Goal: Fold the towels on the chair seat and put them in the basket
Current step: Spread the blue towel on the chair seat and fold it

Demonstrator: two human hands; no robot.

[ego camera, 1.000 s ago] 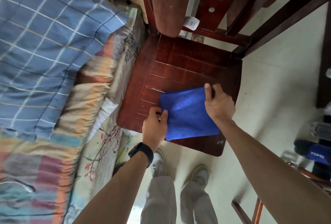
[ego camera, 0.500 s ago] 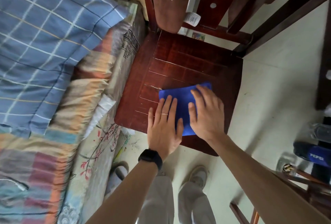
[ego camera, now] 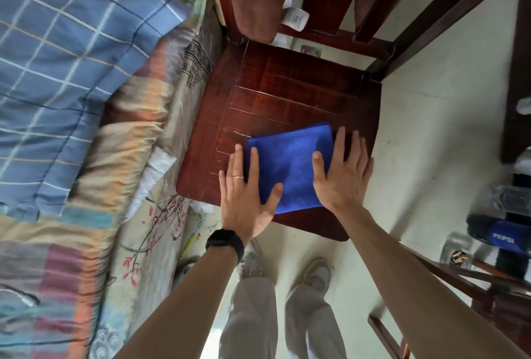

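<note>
Folded blue towel (ego camera: 290,163) flat on chair seat (ego camera: 287,94) between both hands, left hand (ego camera: 244,189) and right hand (ego camera: 342,172) spread flat, fingers straight, pressing its edges, gripping nothing

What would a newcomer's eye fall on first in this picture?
The bright blue towel, folded near the front of the dark red chair seat. The left hand and right hand lie flat, fingers spread, at its side edges. A blue checked quilt fills the upper left.
</note>
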